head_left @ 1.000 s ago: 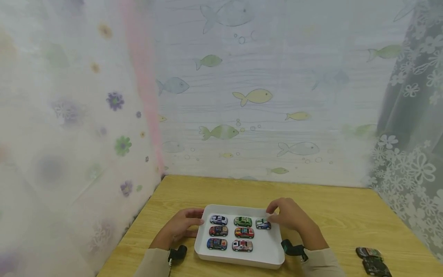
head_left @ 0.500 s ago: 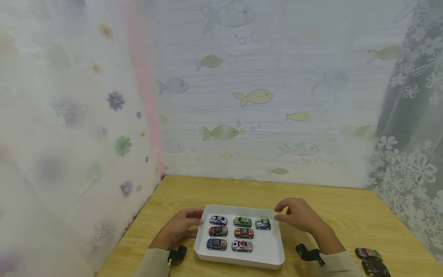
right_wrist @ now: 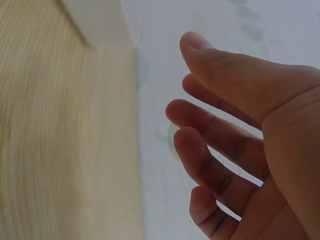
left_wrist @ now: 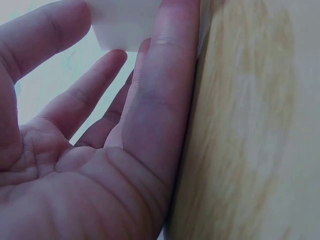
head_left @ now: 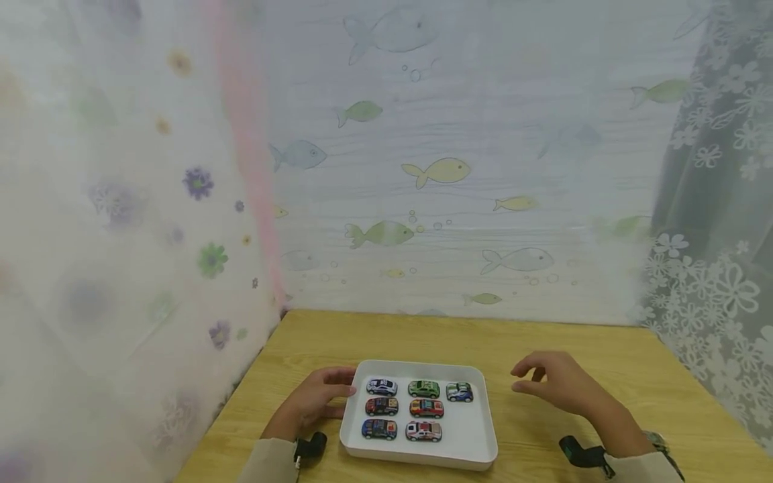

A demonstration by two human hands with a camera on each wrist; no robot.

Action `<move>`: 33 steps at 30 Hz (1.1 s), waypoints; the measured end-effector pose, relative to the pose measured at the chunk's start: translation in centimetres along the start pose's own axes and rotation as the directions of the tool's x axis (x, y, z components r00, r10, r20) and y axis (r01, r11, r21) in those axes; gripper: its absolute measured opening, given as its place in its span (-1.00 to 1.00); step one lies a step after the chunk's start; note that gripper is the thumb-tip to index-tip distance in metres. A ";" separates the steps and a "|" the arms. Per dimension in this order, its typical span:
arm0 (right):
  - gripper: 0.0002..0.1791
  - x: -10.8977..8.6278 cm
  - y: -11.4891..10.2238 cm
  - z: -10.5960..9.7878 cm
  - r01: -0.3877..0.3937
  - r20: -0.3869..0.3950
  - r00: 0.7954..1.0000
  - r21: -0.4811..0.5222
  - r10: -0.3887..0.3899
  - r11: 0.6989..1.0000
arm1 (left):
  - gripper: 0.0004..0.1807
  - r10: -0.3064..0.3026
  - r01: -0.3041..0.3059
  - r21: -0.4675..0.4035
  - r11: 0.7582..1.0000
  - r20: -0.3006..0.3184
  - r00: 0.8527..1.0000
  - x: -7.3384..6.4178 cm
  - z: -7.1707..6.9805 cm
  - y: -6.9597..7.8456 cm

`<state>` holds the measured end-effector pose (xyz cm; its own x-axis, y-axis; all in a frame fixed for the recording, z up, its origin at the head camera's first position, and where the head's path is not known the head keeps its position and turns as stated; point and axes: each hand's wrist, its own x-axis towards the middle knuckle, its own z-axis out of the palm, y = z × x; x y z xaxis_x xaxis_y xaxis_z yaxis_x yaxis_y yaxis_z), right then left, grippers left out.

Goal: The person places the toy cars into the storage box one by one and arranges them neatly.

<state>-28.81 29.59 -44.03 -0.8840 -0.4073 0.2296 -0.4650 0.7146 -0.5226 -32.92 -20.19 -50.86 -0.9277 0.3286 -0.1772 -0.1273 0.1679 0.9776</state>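
A white tray (head_left: 465, 449) rests on the wooden table with several small toy cars in it. On its left side stand a white patterned car (head_left: 382, 387), a dark red car (head_left: 382, 406) and a blue car (head_left: 379, 429). Down the middle are a green car (head_left: 424, 389), a red and yellow car (head_left: 426, 408) and a white and red car (head_left: 424, 431). A white, green and blue car (head_left: 459, 392) sits alone at the upper right. My left hand (head_left: 320, 396) touches the tray's left wall with extended fingers. Off the right side, my right hand (head_left: 558, 382) hovers with relaxed, bent fingers, holding nothing.
Another toy car (head_left: 655, 439) lies on the wooden table (head_left: 543, 463) at the right, mostly hidden by my right wrist. A fish-print curtain (head_left: 447, 235) hangs behind the table's far edge, and a flowered sheet (head_left: 133, 302) runs along the left.
My right hand has left the car at the tray's upper right and moved away to the right, beyond the rim. That car stays in the tray. My left hand keeps its place.
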 end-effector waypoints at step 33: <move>-0.62 -10.9 9.5 -5.1 -0.310 0.077 0.947 -0.050 0.313 0.950 | -0.38 0.021 -0.020 -0.037 0.999 0.009 1.000 -0.2 0.3 0.1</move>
<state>-23.82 43.72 -47.31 -0.9786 -0.2057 -0.0093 -0.1701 0.8329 -0.5266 -32.65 -19.92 -50.82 -0.9270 0.3402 -0.1578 -0.1213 0.1264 0.9845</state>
